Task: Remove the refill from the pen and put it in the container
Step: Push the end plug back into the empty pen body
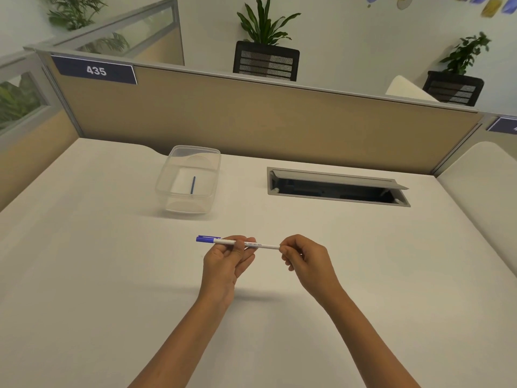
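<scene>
Hands met over a white desk (84,275), both holding one pen (260,244) level above the surface, seen from a head-worn camera looking down. The pen was white with a blue cap at its left end, and it lay crosswise, left to right. The left hand (223,261) closed around the barrel just right of the cap, fingers curled over the top and thumb beneath, so the cap stuck out free beyond the fingers to the left. The right hand (303,260) pinched the opposite end of the barrel between its fingertips (284,249), covering the very tip; whether it had hold of the refill itself or only the end of the barrel could not be told from this angle. A bare stretch of white barrel with small printed lettering showed between the two hands. Both forearms reached in from the bottom edge.

Farther back and to the left, well apart from the hands, a clear plastic container (167,175) stood open on the desk. A thin blue stick (193,185), possibly a refill, lay inside it on the bottom. To the right of the container, a grey cable hatch (335,186) was set into the desk with its flap raised. A tan partition (251,116) ran along the back, bearing a blue sign (95,70) reading 435.
</scene>
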Demonstrator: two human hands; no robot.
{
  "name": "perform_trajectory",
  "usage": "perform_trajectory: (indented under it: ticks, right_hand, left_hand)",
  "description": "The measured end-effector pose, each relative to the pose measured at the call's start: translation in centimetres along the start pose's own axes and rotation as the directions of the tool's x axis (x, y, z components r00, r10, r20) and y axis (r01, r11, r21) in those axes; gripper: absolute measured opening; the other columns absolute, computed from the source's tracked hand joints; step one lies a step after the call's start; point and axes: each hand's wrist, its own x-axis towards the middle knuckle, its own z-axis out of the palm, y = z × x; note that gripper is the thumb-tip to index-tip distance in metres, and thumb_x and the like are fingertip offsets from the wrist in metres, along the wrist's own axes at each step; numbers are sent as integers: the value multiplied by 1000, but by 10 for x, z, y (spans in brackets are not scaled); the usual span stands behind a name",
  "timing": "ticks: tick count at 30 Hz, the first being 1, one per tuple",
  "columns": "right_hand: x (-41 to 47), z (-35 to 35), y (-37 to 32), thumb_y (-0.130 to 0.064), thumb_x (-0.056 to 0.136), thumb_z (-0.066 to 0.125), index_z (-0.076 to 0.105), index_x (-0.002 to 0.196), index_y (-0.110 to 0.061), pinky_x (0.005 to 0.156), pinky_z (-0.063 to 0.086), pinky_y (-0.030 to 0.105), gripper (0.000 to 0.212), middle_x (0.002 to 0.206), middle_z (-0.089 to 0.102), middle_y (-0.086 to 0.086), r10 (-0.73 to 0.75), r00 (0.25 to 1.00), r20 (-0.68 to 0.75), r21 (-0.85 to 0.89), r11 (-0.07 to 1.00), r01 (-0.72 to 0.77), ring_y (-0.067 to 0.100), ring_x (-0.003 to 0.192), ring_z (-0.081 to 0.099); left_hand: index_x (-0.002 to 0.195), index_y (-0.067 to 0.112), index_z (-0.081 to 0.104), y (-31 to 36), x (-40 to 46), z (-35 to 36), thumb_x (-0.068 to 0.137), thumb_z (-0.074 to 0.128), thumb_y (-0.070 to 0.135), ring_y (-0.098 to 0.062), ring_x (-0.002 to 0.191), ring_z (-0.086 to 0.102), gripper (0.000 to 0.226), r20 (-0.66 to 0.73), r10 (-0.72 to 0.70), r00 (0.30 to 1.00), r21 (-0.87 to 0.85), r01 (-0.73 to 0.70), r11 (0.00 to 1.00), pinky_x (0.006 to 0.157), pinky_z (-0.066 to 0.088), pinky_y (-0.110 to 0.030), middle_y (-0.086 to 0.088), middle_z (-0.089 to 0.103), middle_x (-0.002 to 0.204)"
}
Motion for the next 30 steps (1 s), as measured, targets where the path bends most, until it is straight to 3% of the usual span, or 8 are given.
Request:
perform_trajectory:
  ticks: [3,8,10,15,18,20,24,30]
  right_hand:
    - [-1,1,-1,-9,89,57,64,75,-22,54,49,17,21,65,63,-3,-2,1000,-25,30,1000,2,7,57,58]
    - [-1,-4,-3,-23,94,53,65,77,-8,53,45,21,26,63,61,2,202,951,235,329,904,-273,14,55,53]
    - [0,-3,-1,-19,93,54,65,77,-9,55,43,20,22,62,61,0,196,955,220,350,898,-265,12,56,52]
    - [-1,10,5,-11,88,58,65,77,-15,57,43,18,14,62,62,-3,-65,997,-37,-51,997,63,10,58,53]
    - [-1,11,13,-20,89,53,65,82,-11,62,33,7,16,66,63,0,-445,893,-64,-417,825,382,12,64,48]
    - [0,10,16,-23,90,51,64,84,-10,62,33,7,19,67,63,1,-510,859,-50,-450,779,436,12,63,47]
    - [-5,10,-1,-15,91,56,65,83,-11,57,50,22,13,68,64,2,-36,999,26,91,995,33,14,60,59]
    - [-1,-2,-9,-22,92,57,65,83,-5,52,47,18,20,63,60,1,338,878,338,372,809,-455,12,53,54]
  left_hand:
    - [89,6,62,3,2,-2,90,53,6,-18,84,72,10,23,16,1000,2,-16,1000,71,58,-26,-2,76,81]
    - [87,6,62,7,3,-6,88,54,6,-20,86,72,8,69,81,994,59,-85,995,71,57,-25,-3,76,83]
    - [87,7,62,7,4,-6,88,54,6,-20,86,72,8,66,79,995,76,-84,994,71,57,-26,-3,76,83]
    - [87,6,61,6,6,-6,90,53,7,-20,82,73,9,11,-3,1000,22,3,1000,67,58,-25,-3,76,81]
    - [88,5,61,7,7,-7,91,52,7,-20,79,73,9,12,-54,998,-6,54,999,67,59,-26,-4,75,80]
    - [89,4,61,9,7,-7,91,52,7,-21,81,73,9,23,-51,998,-5,51,999,68,59,-27,-6,75,83]
    - [89,5,61,14,7,-10,90,52,5,-22,85,72,9,73,25,997,31,-28,999,70,58,-27,-7,75,84]
    - [85,7,61,9,4,-12,89,53,4,-21,85,72,9,129,103,986,108,-117,987,74,57,-29,-4,75,80]
